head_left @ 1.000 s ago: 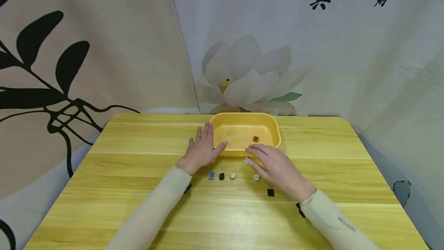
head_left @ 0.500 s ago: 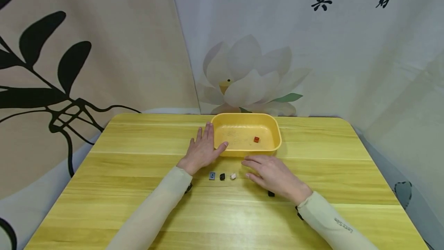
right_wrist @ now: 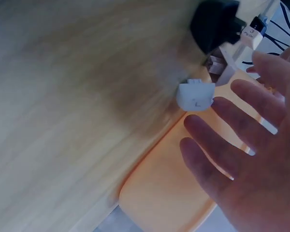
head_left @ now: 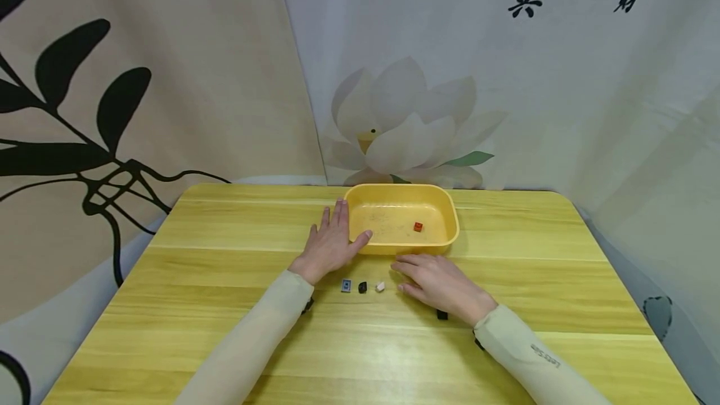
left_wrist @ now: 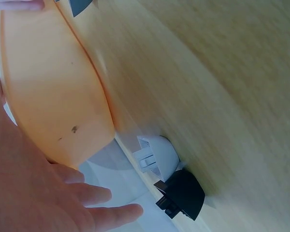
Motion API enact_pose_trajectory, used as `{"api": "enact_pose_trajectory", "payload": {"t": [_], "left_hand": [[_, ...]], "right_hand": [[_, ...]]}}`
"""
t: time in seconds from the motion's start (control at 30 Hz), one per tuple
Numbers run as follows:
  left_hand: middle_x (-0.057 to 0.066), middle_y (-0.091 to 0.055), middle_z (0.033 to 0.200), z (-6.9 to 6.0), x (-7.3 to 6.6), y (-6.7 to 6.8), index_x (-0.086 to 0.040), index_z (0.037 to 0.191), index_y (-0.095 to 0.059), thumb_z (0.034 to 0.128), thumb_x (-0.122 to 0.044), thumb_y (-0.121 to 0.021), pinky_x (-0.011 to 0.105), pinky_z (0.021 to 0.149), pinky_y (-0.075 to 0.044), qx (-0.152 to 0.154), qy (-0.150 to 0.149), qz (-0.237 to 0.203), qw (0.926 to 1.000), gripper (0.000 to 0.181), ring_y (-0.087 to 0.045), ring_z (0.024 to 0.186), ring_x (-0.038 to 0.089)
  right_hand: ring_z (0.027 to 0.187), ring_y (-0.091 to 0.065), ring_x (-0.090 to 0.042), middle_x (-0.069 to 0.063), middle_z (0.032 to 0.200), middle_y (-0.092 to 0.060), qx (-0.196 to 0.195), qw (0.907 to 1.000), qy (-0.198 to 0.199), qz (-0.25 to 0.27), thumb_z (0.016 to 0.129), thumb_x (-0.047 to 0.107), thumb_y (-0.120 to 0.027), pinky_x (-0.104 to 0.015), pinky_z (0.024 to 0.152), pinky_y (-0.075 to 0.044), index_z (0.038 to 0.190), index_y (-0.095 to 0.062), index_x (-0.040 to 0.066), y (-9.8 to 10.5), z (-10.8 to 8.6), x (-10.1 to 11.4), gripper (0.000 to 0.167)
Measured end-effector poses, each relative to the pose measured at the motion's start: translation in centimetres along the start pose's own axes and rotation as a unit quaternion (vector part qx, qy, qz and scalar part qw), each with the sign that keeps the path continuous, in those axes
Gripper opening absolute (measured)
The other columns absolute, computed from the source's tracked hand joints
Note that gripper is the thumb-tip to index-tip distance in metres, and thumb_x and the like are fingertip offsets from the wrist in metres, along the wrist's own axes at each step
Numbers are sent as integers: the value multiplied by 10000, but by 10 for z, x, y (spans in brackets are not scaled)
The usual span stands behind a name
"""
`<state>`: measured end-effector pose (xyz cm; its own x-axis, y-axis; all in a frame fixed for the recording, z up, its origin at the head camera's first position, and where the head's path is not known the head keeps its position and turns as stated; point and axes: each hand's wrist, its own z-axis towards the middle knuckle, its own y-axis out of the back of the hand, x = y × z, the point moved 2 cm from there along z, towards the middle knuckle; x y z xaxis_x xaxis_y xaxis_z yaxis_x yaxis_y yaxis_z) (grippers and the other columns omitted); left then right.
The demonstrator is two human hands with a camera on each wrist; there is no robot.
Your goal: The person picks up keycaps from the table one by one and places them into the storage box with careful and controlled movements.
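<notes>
Beside the left end of the yellow tray (head_left: 402,248) my left hand (head_left: 325,247) lies with fingers spread, the thumb touching the rim. My right hand (head_left: 441,281) is over the table in front of the tray, its fingers loosely bent and apart. In the right wrist view, a white keycap (right_wrist: 195,95) marked with a letter sits by the fingertips; whether they touch it I cannot tell. A black keycap (right_wrist: 213,25) is farther off. Between the hands lie a blue-grey keycap (head_left: 345,285), another black keycap (head_left: 362,287) and a second white keycap (head_left: 380,287).
Inside the tray, toward the front right, is a small red piece (head_left: 418,227). A black keycap (head_left: 442,315) shows partly below my right wrist. Behind the wooden table (head_left: 225,230) hangs a printed curtain (head_left: 416,30).
My right hand has come down and slightly toward me, away from the tray's rim. Two pale keycaps by its fingers are now hidden in the head view. The left hand stays put.
</notes>
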<state>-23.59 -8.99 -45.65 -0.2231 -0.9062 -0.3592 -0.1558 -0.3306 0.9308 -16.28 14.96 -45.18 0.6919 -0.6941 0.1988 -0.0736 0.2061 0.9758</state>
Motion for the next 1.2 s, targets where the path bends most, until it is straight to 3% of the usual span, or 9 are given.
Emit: {"api": "enact_pose_trajectory", "payload": {"t": [0.23,0.5,0.7,0.97,1.2], "left_hand": [[155,-2,1729,1,0,0,-16,1651,3,1020,-711,-362,696,1173,-210,-19,8,-23,10000,1008,-89,1564,445],[158,-12,1728,-1,-1,1,-12,1652,-11,1017,-705,-385,701,1169,-213,-63,12,-100,9999,1012,-97,1562,447],[170,-32,1727,-1,-2,1,-2,1651,-29,1019,-690,-406,710,1162,-217,-132,-16,-108,9999,1008,-111,1558,455],[155,-9,1728,0,0,-1,-17,1653,-6,1014,-712,-382,705,1167,-211,-66,-1,-82,9999,1016,-94,1562,448],[155,-7,1728,1,1,-2,-17,1653,-12,1019,-692,-401,708,1166,-206,-102,-18,-124,9999,1005,-88,1563,445]], "right_hand": [[1212,-650,-301,-153,1369,-650,-145,9999,54,-61,998,247,-718,-473,974,-541,1338,-682,45,-4,2,-2,397],[988,-680,-216,-75,1153,-678,-348,9993,35,-153,940,123,-778,-387,841,-578,1235,-724,45,-4,2,1,309],[849,-626,-157,-41,1010,-642,-284,9995,-43,-146,927,34,-765,-316,749,-559,1127,-763,60,-5,4,1,202],[789,-576,-125,-3,926,-595,-224,9995,-129,-166,937,36,-748,-286,693,-526,973,-764,107,-8,7,1,81],[773,-592,-121,3,926,-601,-283,9993,-224,-77,941,37,-741,-270,677,-521,960,-770,110,-8,7,2,81]]}}
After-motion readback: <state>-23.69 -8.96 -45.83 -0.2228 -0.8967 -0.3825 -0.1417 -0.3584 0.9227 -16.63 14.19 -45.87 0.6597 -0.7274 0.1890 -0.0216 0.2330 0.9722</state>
